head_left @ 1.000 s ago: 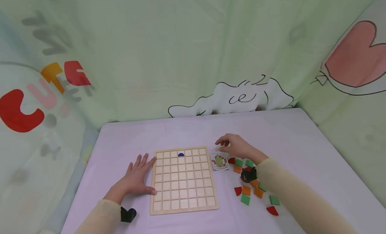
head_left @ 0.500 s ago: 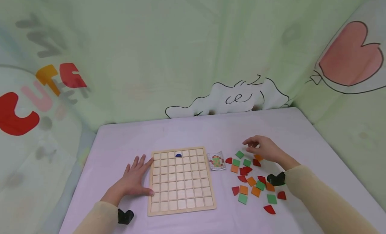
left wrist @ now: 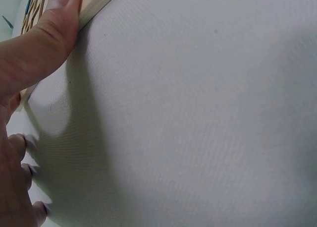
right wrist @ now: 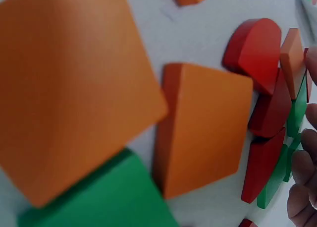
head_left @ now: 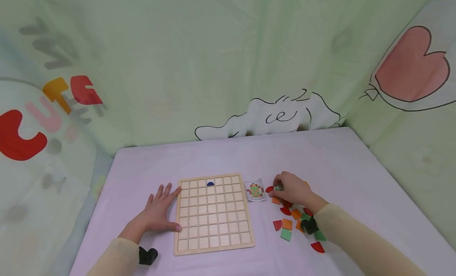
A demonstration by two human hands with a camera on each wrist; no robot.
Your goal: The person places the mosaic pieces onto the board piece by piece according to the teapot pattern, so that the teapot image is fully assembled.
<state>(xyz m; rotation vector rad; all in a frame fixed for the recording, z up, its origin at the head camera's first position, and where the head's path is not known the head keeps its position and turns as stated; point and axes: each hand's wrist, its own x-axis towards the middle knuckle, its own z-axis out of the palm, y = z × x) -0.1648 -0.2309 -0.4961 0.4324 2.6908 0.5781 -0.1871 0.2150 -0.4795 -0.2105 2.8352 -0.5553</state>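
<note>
The left hand [head_left: 158,210] lies spread at the board's left side, its thumb and index tip touching the rim; the thumb [left wrist: 44,43] shows on the wooden edge in the left wrist view. The gridded wooden board [head_left: 213,218] holds a blue half-round piece [head_left: 210,184] in its top row. Over the upper left of the loose pieces is the right hand [head_left: 293,189], fingers bent, tips around a green piece [head_left: 278,188] and beside a red one [head_left: 269,189]. Whether it pinches the green piece is unclear. Fingers [right wrist: 303,157] show partly at the right wrist view's edge.
A printed pattern card [head_left: 255,190] lies just right of the board. Loose orange squares [head_left: 287,224], green squares [head_left: 286,234] and red rounded pieces [head_left: 317,247] are scattered under and below the right hand. Patterned curtains stand behind the table.
The right hand first moved right, away from above the card, then came back left and down onto the upper-left pieces. The left hand stays against the board.
</note>
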